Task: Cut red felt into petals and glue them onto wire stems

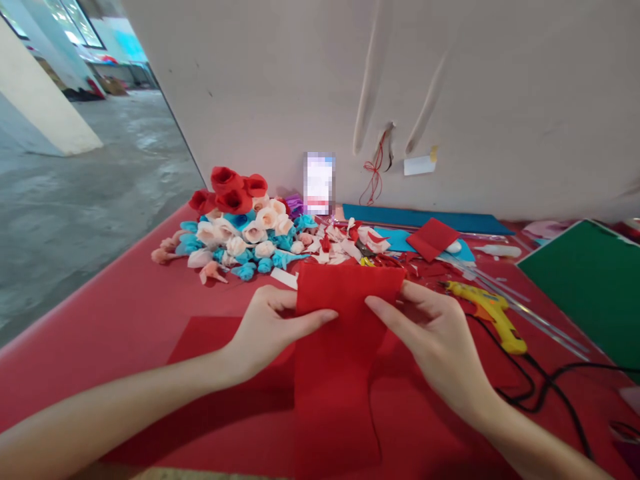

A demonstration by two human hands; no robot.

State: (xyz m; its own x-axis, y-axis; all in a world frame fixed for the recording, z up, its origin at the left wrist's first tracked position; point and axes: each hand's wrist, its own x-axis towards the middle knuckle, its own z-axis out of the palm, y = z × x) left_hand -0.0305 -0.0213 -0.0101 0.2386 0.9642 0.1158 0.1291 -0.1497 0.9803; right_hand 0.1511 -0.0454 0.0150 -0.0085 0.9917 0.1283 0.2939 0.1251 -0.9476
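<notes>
1. A red strip [335,353] is grasped at its upper left by the left hand [267,327], thumb in front.
2. Its upper right is grasped likewise by the right hand [435,330], fingers behind.
3. The strip is held over the table [100,340], its lower part hung toward the near edge.
4. A glue gun [493,315] is placed just beside the right hand.
5. Scraps [345,248] are strewn beyond the strip; flowers [236,247] are heaped to their left.
6. A green sheet [585,280] is set at right.

Head-worn view: faces forward, downward; bare left hand [267,327] and bare right hand [443,337] near, smooth red tabletop [125,300] below, off-white upright wall [260,87] beyond.
</notes>
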